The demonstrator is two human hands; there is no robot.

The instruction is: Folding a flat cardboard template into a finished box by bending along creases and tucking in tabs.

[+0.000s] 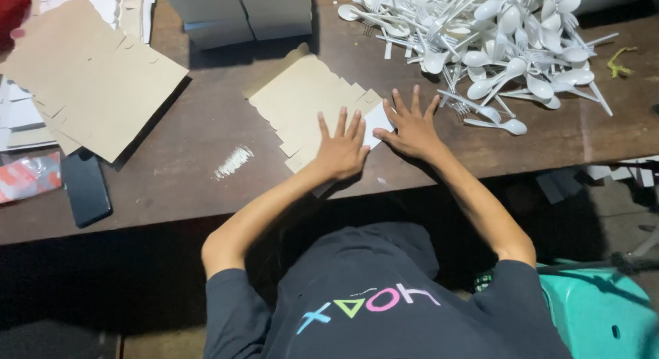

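A small stack of flat tan cardboard box blanks lies on the dark wooden table near its front edge. My left hand rests flat on the stack's lower right corner, fingers spread. My right hand lies flat just beside it, fingers spread, touching a white flap at the stack's right edge. Neither hand grips anything.
A big heap of white plastic spoons and forks fills the back right. Larger tan cardboard sheets lie at the left, with a black phone below them. Stacked white boxes stand at the back. A teal plastic chair is at lower right.
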